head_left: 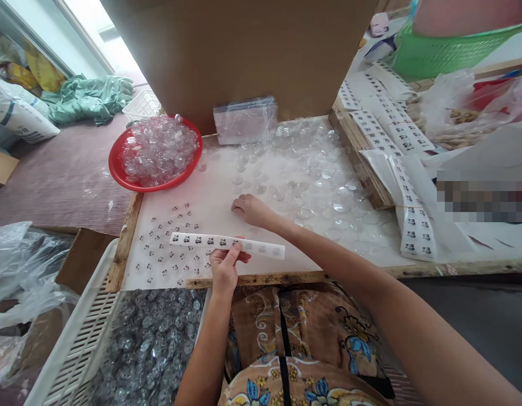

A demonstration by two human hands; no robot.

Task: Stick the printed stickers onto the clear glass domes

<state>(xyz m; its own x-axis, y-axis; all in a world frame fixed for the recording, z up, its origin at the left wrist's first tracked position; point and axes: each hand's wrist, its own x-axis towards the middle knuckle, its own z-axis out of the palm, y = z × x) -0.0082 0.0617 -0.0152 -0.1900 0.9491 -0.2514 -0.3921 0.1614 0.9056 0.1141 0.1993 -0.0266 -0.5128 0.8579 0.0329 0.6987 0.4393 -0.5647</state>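
My left hand [225,268] pinches a white strip of panda stickers [202,240] near its middle, over the front of the white board. Panda prints show along the strip's left part, while its right end looks paler. My right hand [253,211] hovers or rests above the middle of the board, fingers curled together; whatever they may hold is hidden. Clear round plastic pieces [303,213] lie scattered to its right and behind it. On the board's left side, rows of small panda prints [159,259] appear to sit on similar clear pieces.
A red basin [192,167] heaped with clear pieces stands at the back left, beside wrapped clear packs [244,121]. A big cardboard box [244,51] blocks the rear. Wooden strips [365,160] edge the board. More sticker strips [413,225] lie right; a white crate [81,344] sits lower left.
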